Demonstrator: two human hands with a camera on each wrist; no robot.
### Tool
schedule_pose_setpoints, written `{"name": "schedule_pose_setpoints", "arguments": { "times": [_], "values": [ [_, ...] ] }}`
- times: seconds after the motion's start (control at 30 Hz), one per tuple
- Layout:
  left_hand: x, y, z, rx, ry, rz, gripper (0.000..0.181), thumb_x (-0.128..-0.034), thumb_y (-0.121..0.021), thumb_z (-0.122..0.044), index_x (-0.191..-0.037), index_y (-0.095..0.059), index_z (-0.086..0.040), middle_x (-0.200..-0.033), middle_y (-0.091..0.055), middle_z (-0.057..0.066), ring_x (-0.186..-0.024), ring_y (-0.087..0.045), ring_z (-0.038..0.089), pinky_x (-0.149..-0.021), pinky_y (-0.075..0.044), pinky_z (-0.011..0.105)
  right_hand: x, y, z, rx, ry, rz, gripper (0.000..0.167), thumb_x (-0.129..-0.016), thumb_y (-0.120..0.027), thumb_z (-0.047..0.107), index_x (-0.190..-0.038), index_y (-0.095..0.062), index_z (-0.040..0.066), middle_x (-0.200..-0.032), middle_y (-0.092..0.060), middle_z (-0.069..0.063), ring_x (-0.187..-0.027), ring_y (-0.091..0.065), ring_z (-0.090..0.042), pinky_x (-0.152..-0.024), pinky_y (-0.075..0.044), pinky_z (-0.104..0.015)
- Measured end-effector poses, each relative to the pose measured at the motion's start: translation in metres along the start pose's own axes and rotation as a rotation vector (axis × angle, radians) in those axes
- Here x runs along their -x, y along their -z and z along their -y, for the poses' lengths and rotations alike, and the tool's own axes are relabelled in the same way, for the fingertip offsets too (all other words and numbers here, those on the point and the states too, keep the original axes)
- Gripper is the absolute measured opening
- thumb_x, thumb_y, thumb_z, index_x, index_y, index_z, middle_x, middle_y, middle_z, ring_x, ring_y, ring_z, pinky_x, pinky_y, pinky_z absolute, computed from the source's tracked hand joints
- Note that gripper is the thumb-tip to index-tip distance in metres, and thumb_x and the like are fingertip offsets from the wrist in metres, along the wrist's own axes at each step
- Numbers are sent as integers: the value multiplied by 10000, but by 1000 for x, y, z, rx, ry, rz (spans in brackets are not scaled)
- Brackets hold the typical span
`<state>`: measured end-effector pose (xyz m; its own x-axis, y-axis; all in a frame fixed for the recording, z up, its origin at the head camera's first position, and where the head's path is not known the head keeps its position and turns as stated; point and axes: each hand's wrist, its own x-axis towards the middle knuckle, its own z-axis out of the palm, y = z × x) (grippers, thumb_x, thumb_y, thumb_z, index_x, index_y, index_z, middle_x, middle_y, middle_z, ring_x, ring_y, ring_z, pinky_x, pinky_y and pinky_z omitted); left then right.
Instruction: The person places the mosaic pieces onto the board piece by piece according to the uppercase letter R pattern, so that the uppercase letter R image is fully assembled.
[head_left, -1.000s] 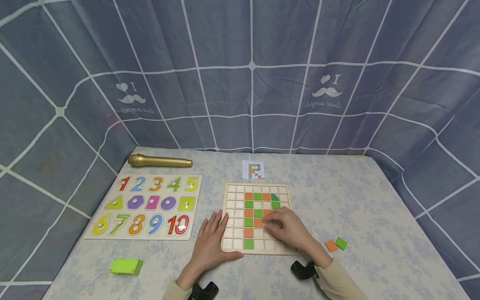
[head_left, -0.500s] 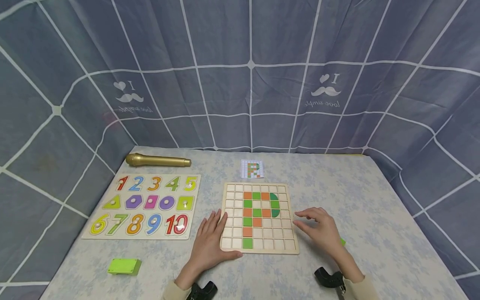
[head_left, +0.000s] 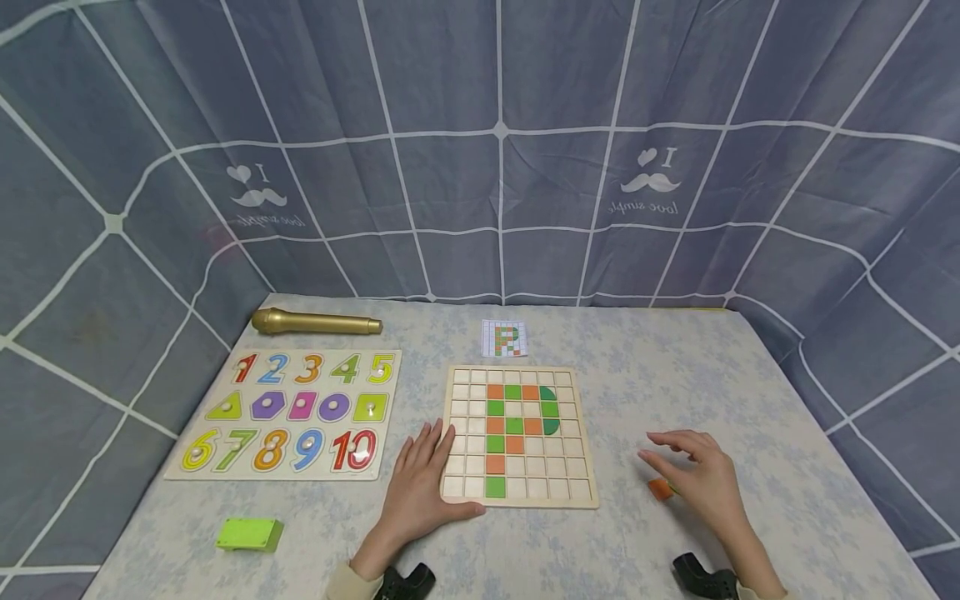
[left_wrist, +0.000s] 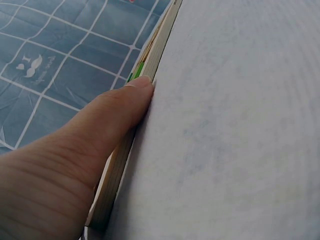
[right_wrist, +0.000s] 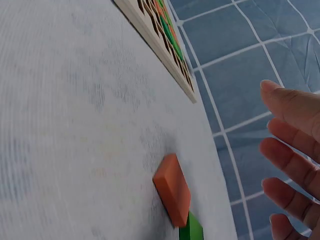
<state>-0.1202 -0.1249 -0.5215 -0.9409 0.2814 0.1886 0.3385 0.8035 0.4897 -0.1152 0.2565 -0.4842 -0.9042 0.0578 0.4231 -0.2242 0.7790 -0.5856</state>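
Note:
A wooden grid board (head_left: 547, 468) lies in the middle of the table, with orange and green tiles making a P-like figure; dark green rounded tiles (head_left: 551, 427) form its right corners. My left hand (head_left: 420, 483) rests at the board's lower left corner, fingers spread along the left edge. In the left wrist view the thumb (left_wrist: 120, 110) touches the front edge. Right of the board, my right hand (head_left: 703, 477) hovers above an orange tile (right_wrist: 172, 190) and a green tile (right_wrist: 192, 229), its fingers apart and holding nothing. The head view mostly hides the green tile behind this hand.
A small card (head_left: 504, 338) with a printed tile pattern lies behind the board. On the left are a number-and-shape puzzle board (head_left: 381, 467), a gold microphone (head_left: 318, 322) and a lime green block (head_left: 250, 534). A checked curtain (head_left: 450, 183) surrounds the table.
My right hand has left the board and moved right, over the loose tiles. The lower rounded tile, covered by that hand one second ago, now shows. My left hand stays in place.

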Motion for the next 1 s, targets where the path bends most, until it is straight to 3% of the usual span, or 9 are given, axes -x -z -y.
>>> {"name": "schedule_pose_setpoints", "arguments": {
  "times": [0.3, 0.67, 1.0],
  "values": [
    [0, 0, -1, 3, -4, 1, 1145, -600, -765, -648, -1459, -352, -14, -1504, -285, 187, -1402, -164, 351, -1114, -100, 503, 7, 7, -13, 14, -38, -34, 282, -696, -850, 135, -960, -759, 98, -888, -678, 7, -789, -493, -125, -658, -404, -264],
    [0, 0, 0, 5, 3, 4, 1154, -597, -755, -666, -1465, -345, -25, -1512, -274, 176, -1406, -155, 340, -1117, -92, 494, 11, 12, -24, 63, -117, 50, 294, -725, -837, 196, -987, -751, 96, -941, -669, -28, -797, -502, -162, -628, -420, -292],
    [-1, -1, 0, 2, 4, 4, 1158, -595, -750, -675, -1467, -344, -31, -1515, -269, 173, -1408, -154, 335, -1117, -93, 492, 16, 15, -31, 88, -117, 91, 335, -701, -851, 224, -985, -747, 82, -949, -676, -65, -805, -519, -196, -655, -430, -350]
  ]
}}
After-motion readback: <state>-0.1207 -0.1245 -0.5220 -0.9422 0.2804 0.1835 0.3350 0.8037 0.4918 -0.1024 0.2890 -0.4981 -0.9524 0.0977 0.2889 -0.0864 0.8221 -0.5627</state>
